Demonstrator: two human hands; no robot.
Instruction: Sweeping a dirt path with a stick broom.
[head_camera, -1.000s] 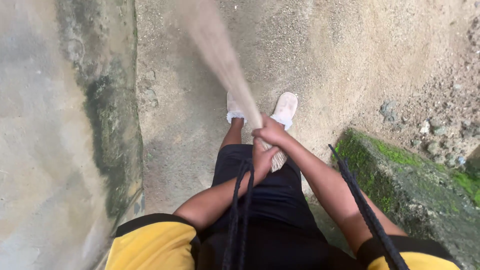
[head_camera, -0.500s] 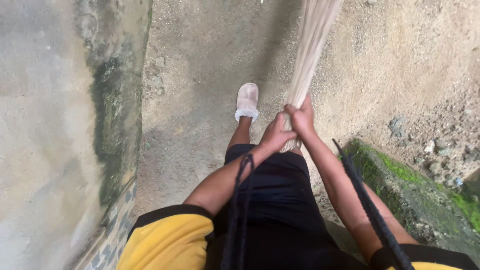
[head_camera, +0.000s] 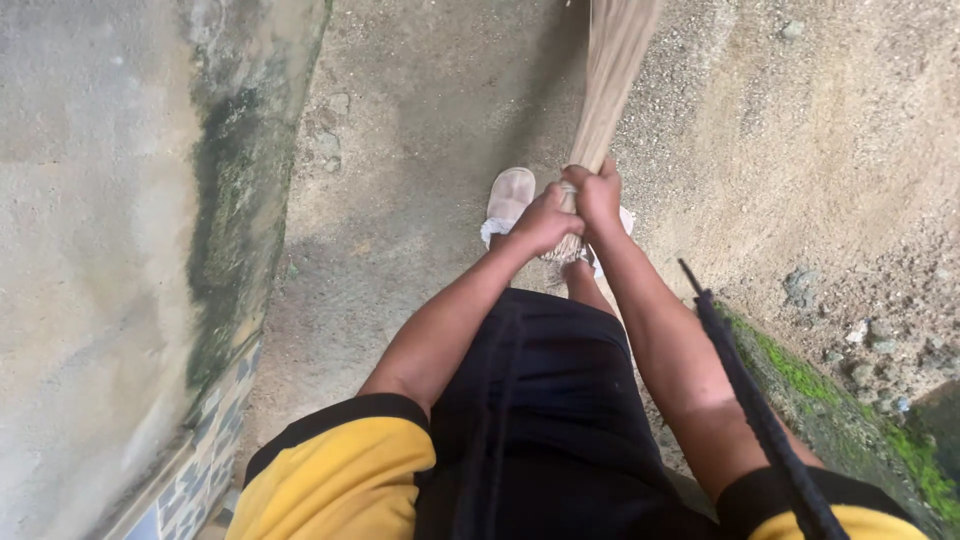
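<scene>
I hold a broom (head_camera: 610, 75) with both hands; my left hand (head_camera: 545, 222) is wrapped around the bound butt end, and my right hand (head_camera: 597, 192) is closed on the bundle just above it, the two touching; both grips are tight fists around the sticks, with no gap showing between fingers and bundle.

The broom looks like a sheaf of thin, pale, dry stalks with no separate handle; I judge it light, stiff where it is bound, springy and loose farther out; the stalks would bend or snap if pressed hard into the ground, and the smooth bundle could slip through a slack fist; the tied end, where my hands are, is the place to hold it.

Its long axis runs away from me, up the view and slightly right; the butt points back at my body, the sweeping end points forward past the top edge, out of sight.

It hangs over sandy, gritty ground (head_camera: 420, 150), above my pale slippers (head_camera: 509, 198); a grey wall (head_camera: 110, 250) stands to my left, a mossy kerb (head_camera: 800, 375) to my right.
</scene>
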